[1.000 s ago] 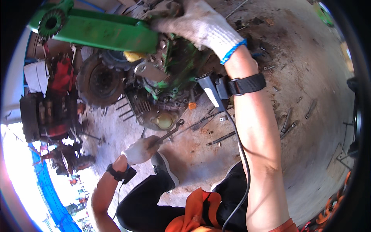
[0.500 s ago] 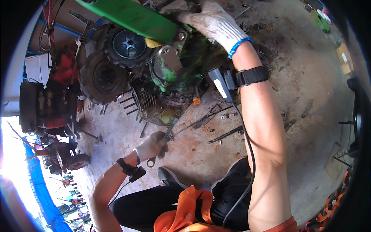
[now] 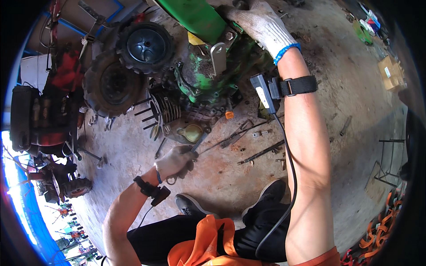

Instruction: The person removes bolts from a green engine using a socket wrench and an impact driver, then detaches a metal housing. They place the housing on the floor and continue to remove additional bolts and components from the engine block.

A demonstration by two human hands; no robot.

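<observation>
Gloved, my left hand (image 3: 175, 163) is closed around a steel wrench (image 3: 199, 142) held low over the floor in front of an engine casing with cooling fins (image 3: 167, 111). My right hand (image 3: 257, 24), in a blue-cuffed white glove, grips the top of the green machine (image 3: 206, 82) beside its long green arm (image 3: 193, 15); its fingertips are partly hidden at the upper edge. A metal bracket with a hole (image 3: 218, 60) and an orange cap (image 3: 229, 115) are on the machine.
Tyred wheels (image 3: 144, 48) lean behind the machine, with red machinery (image 3: 49, 119) at left. Loose rods and tools (image 3: 262, 150) lie on the concrete floor (image 3: 230, 177). At right are a cardboard box (image 3: 390, 73), a black metal stand (image 3: 390, 162) and orange curved parts (image 3: 379, 226).
The view has shifted, and the green arm now runs further out of the top edge. My right hand appears higher and further right. My left hand still holds the wrench, now tilted more steeply.
</observation>
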